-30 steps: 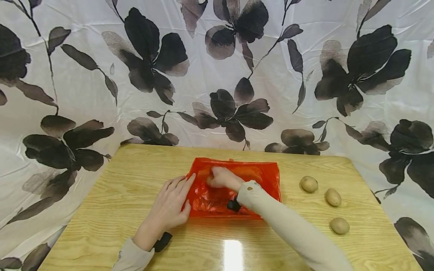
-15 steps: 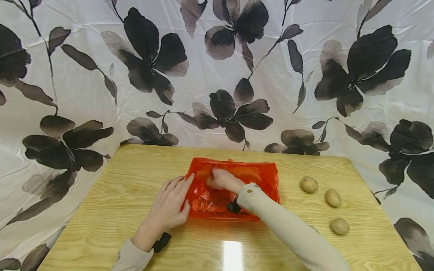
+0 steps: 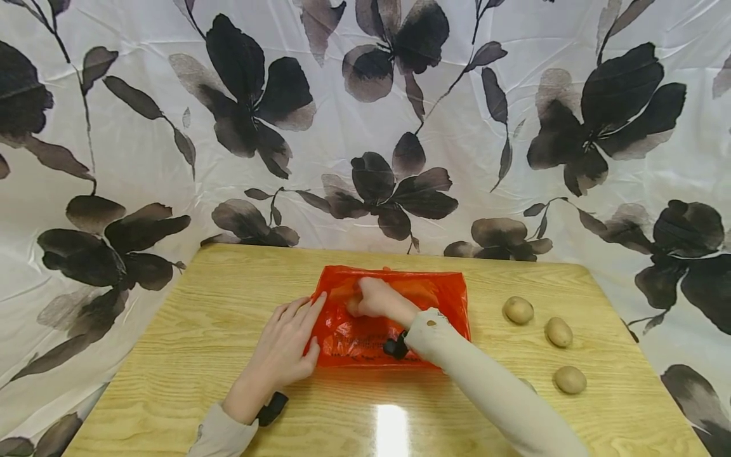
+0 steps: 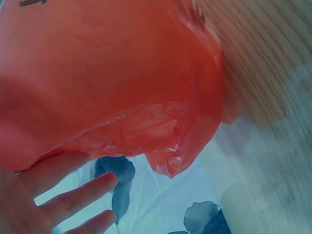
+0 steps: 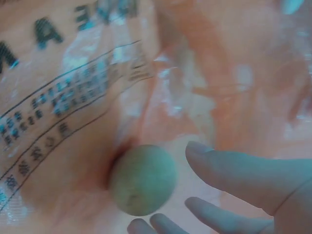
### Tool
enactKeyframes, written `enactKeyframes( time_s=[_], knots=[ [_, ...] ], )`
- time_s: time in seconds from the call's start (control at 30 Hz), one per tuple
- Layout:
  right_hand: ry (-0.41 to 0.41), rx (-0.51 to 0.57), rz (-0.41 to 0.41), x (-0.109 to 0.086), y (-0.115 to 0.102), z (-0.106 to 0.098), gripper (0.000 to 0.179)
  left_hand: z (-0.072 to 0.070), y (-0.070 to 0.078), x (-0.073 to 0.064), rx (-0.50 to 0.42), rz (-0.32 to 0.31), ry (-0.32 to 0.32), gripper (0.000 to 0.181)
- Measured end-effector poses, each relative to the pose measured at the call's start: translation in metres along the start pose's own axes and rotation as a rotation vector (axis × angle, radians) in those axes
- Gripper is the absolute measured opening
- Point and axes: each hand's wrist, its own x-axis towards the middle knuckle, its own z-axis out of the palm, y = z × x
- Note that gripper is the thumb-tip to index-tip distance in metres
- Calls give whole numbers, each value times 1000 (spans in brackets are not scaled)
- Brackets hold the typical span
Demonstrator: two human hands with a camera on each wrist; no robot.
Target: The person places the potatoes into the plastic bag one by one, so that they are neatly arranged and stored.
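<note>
Head view, right hand (image 3: 375,297) partly indistinct, 1 potato (image 3: 528,384) mostly behind sleeve (image 3: 492,387)

On the surface (image 3: 211,304), before the cloth (image 3: 320,146): bag (image 3: 360,357), with one potato (image 5: 143,180) inside; to its right, three potatoes (image 3: 558,332) (a fourth (image 3: 529,384) partly hidden by the sleeve (image 3: 491,381)).

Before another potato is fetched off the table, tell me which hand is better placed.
Likely the right hand: the loose potatoes lie on its side of the table, while the red bag separates them from the left hand.
</note>
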Motion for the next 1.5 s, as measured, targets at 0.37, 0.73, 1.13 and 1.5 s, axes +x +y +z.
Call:
enactKeyframes(
  time_s=[0.37, 0.73, 1.13, 1.5],
  knots=[
    [-15, 18, -11, -23, -11, -17, 49, 2, -1, 0, -4, 7, 16, 70],
    [64, 131, -162, -61, -13, -36, 34, 3, 0, 0, -30, 1, 20, 72],
    [231, 362, -228, -108, 5, -59, 37, 4, -3, 1, -39, -17, 32, 74],
    [485, 610, -377, -142, 48, -78, 33, 2, -1, 1, -27, -13, 11, 73]
  ],
)
